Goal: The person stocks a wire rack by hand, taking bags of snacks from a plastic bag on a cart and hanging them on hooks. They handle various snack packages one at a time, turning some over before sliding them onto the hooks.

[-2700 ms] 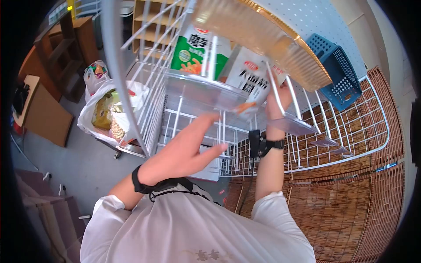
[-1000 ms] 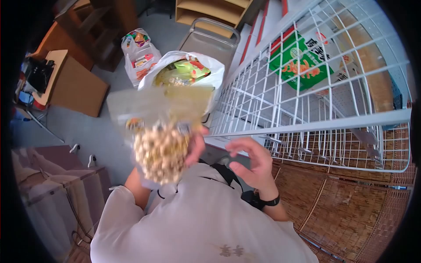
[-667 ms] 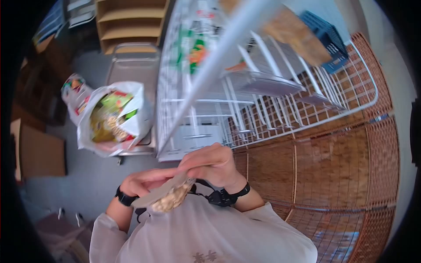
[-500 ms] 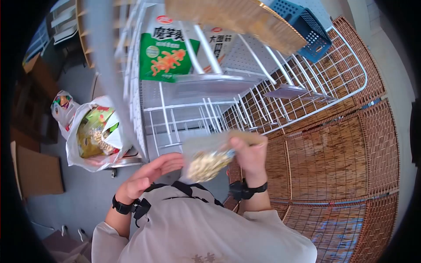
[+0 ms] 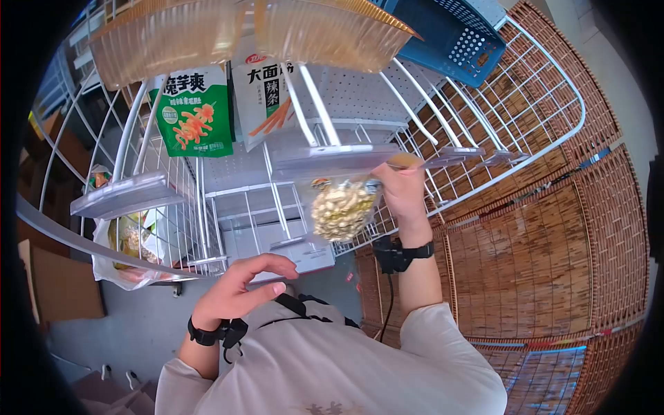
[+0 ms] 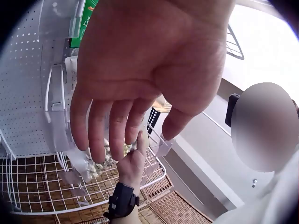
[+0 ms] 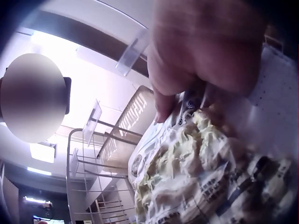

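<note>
My right hand (image 5: 403,195) grips the upper corner of a clear snack bag (image 5: 341,213) filled with pale, nut-like pieces. The bag hangs in front of the white display hooks (image 5: 324,114), its top overlapping a clear label holder (image 5: 335,158). In the right wrist view, pale yellowish pieces (image 7: 187,163) fill the bag below the fingers. My left hand (image 5: 238,290) is held in the air, lower and to the left, holding nothing; its palm and extended fingers (image 6: 96,126) show in the left wrist view. A green snack packet (image 5: 197,124) and a white snack packet (image 5: 268,97) hang on hooks behind.
Clear ribbed plastic trays (image 5: 325,38) sit above the packets, with a blue perforated basket (image 5: 460,41) to their right. A white wire rack (image 5: 512,131) stands before woven screens (image 5: 519,256). Beyond the rack's left side is a filled white plastic bag (image 5: 128,249).
The bag of pale pieces came up in the left hand and passed to the right hand, which has raised it toward the hooks. The left hand has let go and stays lower left.
</note>
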{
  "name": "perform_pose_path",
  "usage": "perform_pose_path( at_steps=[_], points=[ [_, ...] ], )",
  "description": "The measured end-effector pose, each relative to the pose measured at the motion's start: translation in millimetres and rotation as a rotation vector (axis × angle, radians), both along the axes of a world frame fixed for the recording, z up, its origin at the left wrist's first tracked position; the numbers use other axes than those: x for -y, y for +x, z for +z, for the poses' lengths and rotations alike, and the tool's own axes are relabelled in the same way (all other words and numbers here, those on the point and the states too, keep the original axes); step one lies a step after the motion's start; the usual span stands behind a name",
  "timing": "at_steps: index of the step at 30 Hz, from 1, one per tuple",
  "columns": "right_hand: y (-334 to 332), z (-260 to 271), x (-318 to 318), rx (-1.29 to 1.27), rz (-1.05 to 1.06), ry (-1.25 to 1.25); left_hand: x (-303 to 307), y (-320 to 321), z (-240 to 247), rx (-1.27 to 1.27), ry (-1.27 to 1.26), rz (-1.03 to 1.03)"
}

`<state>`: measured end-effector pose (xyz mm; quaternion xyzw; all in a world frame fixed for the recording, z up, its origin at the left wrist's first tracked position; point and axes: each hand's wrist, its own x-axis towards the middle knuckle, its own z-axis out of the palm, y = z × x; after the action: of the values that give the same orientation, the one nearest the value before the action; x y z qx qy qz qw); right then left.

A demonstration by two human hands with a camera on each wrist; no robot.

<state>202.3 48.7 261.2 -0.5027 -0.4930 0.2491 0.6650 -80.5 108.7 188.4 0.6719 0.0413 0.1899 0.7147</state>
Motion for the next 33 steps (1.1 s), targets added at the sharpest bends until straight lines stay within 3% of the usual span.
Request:
perform_pose_path(
  at_steps=[3, 8, 10, 13, 15, 17, 21, 28, 33],
  points=[
    [0, 7, -13, 0.053, -0.005, -0.039, 4, 7, 2, -0.009, -0.006, 0.083],
    [28, 0, 8, -0.126, -0.020, 0.045, 13, 0, -4, -0.060, -0.026, 0.213],
    [41, -2, 23, -0.125, -0.032, 0.082, 15, -3, -8, -0.052, -0.180, 0.277],
    [52, 0, 33, -0.092, 0.022, 0.168, 12, -2, -10, -0.061, -0.201, 0.315],
    [54, 3, 32, -0.155, -0.037, 0.206, 9, 3, -8, -0.060, -0.193, 0.312],
    [53, 11, 30, -0.174, 0.044, 0.218, 9, 9, -6, -0.070, -0.192, 0.318],
    [57, 13, 24, -0.068, -0.093, 0.135, 9, 15, -10, -0.046, -0.181, 0.319],
    [69, 7, 23, -0.090, 0.098, 0.231, 9, 17, -9, -0.045, -0.191, 0.334],
    [63, 15, 21, -0.174, -0.037, 0.221, 7, 20, -10, -0.028, -0.184, 0.336]
  ],
)
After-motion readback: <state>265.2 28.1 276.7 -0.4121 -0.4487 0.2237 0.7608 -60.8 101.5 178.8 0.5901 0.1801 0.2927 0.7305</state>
